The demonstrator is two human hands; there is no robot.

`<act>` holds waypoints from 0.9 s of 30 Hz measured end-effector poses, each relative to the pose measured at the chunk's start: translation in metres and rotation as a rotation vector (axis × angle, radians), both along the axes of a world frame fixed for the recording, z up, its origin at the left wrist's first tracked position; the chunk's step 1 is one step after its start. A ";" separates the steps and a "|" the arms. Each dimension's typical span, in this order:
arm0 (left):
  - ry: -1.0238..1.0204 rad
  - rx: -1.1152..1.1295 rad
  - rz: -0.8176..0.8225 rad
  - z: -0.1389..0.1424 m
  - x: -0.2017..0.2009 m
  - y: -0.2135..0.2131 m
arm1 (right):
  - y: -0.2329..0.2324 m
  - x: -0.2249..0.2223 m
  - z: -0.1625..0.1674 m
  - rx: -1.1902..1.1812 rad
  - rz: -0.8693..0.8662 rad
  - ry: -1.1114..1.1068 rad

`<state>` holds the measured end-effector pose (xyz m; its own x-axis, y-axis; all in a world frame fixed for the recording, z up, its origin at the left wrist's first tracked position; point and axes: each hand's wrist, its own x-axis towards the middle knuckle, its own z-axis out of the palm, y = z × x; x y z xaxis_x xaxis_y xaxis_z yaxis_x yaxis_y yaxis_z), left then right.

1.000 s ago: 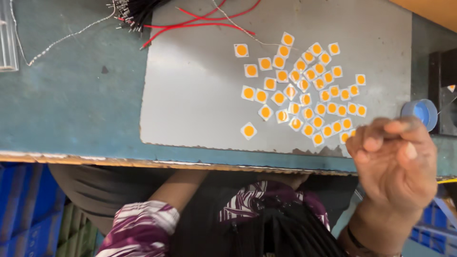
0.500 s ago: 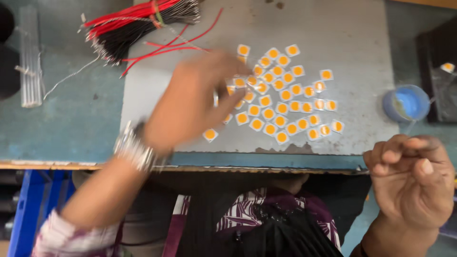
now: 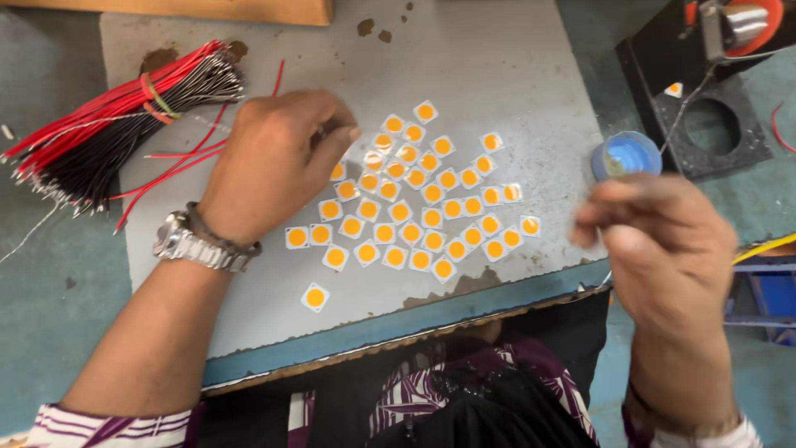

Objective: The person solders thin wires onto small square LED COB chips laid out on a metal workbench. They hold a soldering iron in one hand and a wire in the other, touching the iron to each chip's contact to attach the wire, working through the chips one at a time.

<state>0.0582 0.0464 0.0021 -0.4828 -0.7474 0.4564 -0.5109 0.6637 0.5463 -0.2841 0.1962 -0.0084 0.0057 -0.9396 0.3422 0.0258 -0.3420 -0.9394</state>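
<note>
A grey sheet (image 3: 497,75) is lying on a teal counter (image 3: 58,282), its near edge running along the counter's front edge. The left hand (image 3: 274,166) is reaching in from the front-left, wrist bent, a metal watch (image 3: 195,241) on it, palm down over the left side of a cluster of small white squares with orange centres (image 3: 423,203). Its grip is pinching together at the fingertips (image 3: 344,137) right at the cluster's upper left; whether a square is caught there cannot be told. One square (image 3: 315,296) is lying apart, nearer the front edge. The right hand (image 3: 663,249) is hovering blurred past the sheet's right front corner, fingers curled together, and whether they are holding anything cannot be told. Just beyond it a small round blue lid-like dish (image 3: 628,155) is sitting at the sheet's right edge. A tied bundle of red and black wires (image 3: 108,124) is resting at the far-left corner. A black block with a round hole (image 3: 705,124) is standing at the far right.
</note>
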 end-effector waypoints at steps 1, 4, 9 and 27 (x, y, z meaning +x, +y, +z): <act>0.029 -0.065 -0.022 0.001 0.002 0.000 | -0.015 0.018 0.013 -0.072 0.004 0.258; 0.092 -0.150 -0.067 0.001 0.009 -0.001 | -0.073 0.074 0.042 -0.488 -0.008 0.946; 0.161 -0.226 -0.036 0.003 0.018 -0.010 | -0.122 0.140 0.056 -0.752 -0.006 1.103; 0.198 0.319 -0.258 0.013 0.025 -0.013 | -0.112 0.067 0.067 -1.132 0.040 1.282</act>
